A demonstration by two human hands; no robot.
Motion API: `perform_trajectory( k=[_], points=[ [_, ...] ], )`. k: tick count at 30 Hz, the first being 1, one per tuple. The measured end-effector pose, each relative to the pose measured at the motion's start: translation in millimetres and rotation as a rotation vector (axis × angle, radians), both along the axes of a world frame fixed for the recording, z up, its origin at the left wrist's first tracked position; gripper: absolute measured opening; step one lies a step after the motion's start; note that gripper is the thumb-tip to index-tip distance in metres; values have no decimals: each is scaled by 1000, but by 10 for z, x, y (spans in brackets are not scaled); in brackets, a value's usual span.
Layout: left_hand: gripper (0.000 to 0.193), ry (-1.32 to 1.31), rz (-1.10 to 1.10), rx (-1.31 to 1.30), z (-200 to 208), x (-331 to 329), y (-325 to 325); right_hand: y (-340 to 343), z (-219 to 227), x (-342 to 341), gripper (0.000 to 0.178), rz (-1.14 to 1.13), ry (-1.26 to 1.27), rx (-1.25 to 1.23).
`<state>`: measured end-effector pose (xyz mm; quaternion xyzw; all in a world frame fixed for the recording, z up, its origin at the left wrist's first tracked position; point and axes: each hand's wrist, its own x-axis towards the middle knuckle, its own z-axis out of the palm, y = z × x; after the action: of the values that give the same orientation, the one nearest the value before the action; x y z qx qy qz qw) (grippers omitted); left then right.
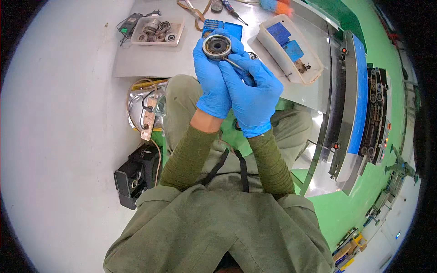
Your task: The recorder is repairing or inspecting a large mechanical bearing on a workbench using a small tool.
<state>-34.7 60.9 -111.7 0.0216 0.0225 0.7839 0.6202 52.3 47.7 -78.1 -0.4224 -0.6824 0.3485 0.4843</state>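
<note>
Both my hands wear blue gloves and are held together in front of me, over the near edge of the metal table. My left hand (pixel 210 84) is wrapped round a round metal bearing-like part (pixel 216 47), its ring face turned up with a dark hole in the centre. Dark grease or grime shows inside its rim. Pinched in my right hand (pixel 256 93) is a thin metal rod-like tool (pixel 234 63), its tip at the lower right edge of the part. The tool's other end is hidden by my fingers.
A plastic tray (pixel 180 38) of bearings sits at the left of the table (pixel 132 63). Behind my hands lie a blue bit case (pixel 234 30) and a screwdriver (pixel 233 11). A white bin (pixel 269 50) stands right. A power strip (pixel 148 119) and black device (pixel 136 175) are lower left.
</note>
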Motion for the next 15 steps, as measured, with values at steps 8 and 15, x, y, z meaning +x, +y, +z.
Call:
perform_trajectory(
  k=[8, 15],
  points=[
    [40, 193, 106, -91, -95, -95, 8, 18, -154, -193, 18, -51, 88, -45],
    [38, 308, 230, -187, -138, -212, 44, 36, -77, -272, 15, -32, 28, -118]
  ],
)
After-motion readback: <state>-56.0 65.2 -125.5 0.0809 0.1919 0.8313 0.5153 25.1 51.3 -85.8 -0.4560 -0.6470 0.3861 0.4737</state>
